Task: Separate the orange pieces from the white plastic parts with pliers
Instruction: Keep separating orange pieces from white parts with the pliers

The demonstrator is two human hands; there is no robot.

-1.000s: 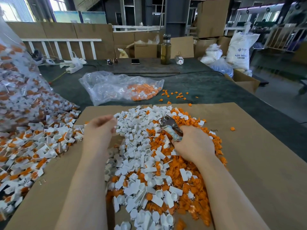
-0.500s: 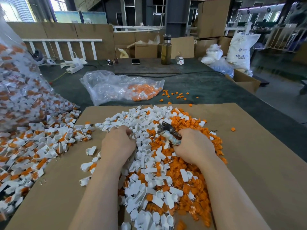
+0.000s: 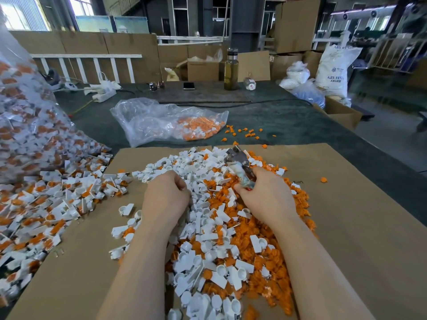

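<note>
Since a second ago your left hand has come in from the unsorted pile on the left to the middle heap, fingers curled under; whether it holds a piece, you cannot tell. Your right hand grips the pliers, head raised over the white plastic parts. Loose orange pieces lie heaped beneath your right forearm on the cardboard sheet.

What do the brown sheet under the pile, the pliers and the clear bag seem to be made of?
Flat brown sheet: likely cardboard, matte, with a seam.
Grey pliers in the right hand: head looks like dull metal with glints; grips are unclear.
Clear crinkled bag: thin glossy plastic film, see-through and wrinkled.
</note>
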